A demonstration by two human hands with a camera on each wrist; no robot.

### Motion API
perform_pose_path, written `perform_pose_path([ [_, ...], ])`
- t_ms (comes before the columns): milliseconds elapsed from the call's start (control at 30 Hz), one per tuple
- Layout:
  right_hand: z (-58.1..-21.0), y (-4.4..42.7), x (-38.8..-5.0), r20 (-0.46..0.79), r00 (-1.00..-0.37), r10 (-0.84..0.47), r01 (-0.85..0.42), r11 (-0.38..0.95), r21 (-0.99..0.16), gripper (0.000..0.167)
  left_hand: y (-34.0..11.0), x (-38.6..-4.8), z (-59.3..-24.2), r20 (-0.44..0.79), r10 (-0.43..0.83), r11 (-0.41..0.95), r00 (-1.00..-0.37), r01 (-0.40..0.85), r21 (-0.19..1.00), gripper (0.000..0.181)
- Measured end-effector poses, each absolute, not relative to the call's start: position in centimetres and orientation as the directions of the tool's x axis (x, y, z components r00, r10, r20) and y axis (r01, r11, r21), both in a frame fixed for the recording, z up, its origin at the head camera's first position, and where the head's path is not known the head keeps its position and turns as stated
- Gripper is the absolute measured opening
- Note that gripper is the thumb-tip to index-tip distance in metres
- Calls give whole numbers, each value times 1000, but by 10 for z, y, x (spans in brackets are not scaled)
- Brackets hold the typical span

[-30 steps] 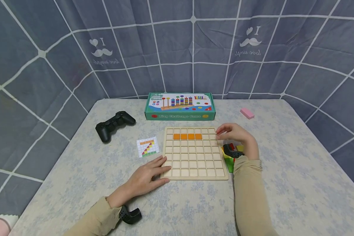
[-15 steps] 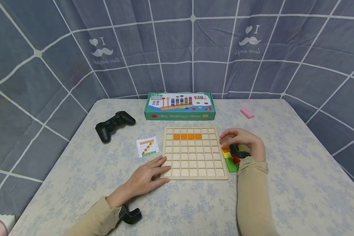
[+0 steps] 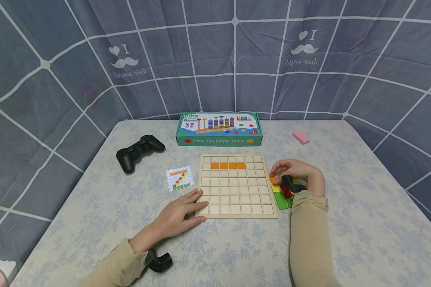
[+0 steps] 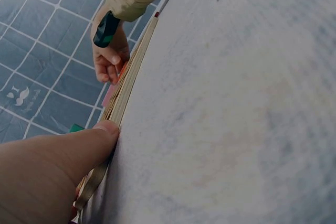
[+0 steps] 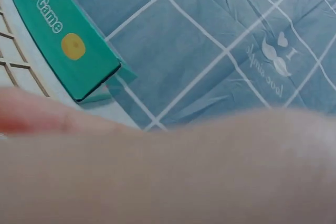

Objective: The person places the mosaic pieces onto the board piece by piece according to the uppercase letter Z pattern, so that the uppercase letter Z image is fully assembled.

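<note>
A wooden grid board (image 3: 235, 190) lies on the table, with a row of orange square tiles (image 3: 228, 166) in its second row from the far side. My left hand (image 3: 179, 214) rests on the board's near left corner with fingers spread; its thumb (image 4: 97, 140) touches the board's edge in the left wrist view. Right of the board, my right hand (image 3: 297, 169) is over a pile of loose tiles, with fingers curled. Thumb and fingers pinch an orange tile (image 3: 273, 180). Green tiles (image 3: 281, 200), red and yellow ones lie beneath, partly hidden by the hand and wrist strap.
Left of the board lies a pattern card (image 3: 180, 178) printed with coloured squares. A black game controller (image 3: 140, 153) is farther back on the left. Behind the board stands a green game box (image 3: 219, 131). A pink block (image 3: 301, 137) sits at the back right.
My right hand has moved from the board's upper right edge rightwards and nearer, down to the tile pile, and now pinches an orange tile. The left hand has stayed in place.
</note>
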State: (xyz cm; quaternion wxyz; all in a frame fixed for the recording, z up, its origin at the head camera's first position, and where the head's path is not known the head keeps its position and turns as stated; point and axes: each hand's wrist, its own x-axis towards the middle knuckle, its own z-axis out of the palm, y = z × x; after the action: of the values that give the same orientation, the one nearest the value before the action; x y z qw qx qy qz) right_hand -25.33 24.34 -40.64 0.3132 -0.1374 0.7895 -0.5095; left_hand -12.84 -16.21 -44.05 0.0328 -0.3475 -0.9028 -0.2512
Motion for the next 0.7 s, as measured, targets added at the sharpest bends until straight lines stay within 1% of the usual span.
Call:
perform_pose_path([
  [200,-403,238,-254,-362,-777,-515,44,529,-847,25,-162,-128,-441,241,611,629,-754,647,432,47],
  [400,-399,235,-256,-386,-784,-487,83,534,-841,22,-162,-129,-442,250,614,621,-748,654,432,48],
  [500,-399,235,-256,-362,-821,-441,94,522,-848,20,-162,-129,-442,253,614,620,-747,656,431,48],
  [633,-398,232,-257,-309,-894,-325,104,520,-848,26,-163,-129,-442,246,613,624,-750,651,431,48],
  [700,-395,227,-257,-266,-921,-286,76,537,-840,28,-163,-128,-442,238,612,627,-754,647,434,48],
])
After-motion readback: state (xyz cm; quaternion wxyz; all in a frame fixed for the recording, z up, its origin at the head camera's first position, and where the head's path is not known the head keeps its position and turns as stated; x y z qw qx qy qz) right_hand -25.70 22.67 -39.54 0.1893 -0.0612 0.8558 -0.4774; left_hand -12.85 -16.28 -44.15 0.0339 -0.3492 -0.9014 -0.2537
